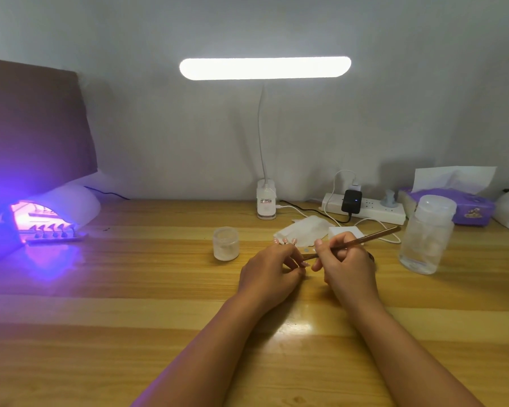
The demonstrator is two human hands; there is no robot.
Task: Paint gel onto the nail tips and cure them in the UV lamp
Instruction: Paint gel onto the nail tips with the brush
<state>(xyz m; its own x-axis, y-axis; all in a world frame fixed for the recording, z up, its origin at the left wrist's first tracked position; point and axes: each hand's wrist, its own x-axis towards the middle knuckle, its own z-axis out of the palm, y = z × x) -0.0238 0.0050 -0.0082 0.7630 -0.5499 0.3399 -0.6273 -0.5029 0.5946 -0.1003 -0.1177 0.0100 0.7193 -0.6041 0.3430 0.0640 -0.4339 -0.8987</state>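
One row of nail tips on a strip [55, 230] sits curing in the glowing white UV lamp [71, 205] at the table's left edge. Mid-table, the left hand [269, 270] pinches a second strip of pink nail tips [285, 241] while the right hand [346, 259] pinches a thin brown brush [365, 240], so painting looks unfinished.

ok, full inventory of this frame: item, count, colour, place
UV lamp: 1, white, glowing purple, far left of desk
nail tips on stand in lamp: one row, count unclear, at lamp mouth
desk lamp: 1, white, lit, clipped at back centre
small jar: 1, frosted, left of the hands
wipe: 1, white, behind the hands
power strip: 1, white, back right, black adapter plugged in
tall bottle: 1, clear, right
tissue box: 1, purple, far right back
brush: 1, brown handle, in right hand
nail tips in hand: a few, pinkish, above left hand
desk: 1, wood
left hand: holding the tips
right hand: gripping brush
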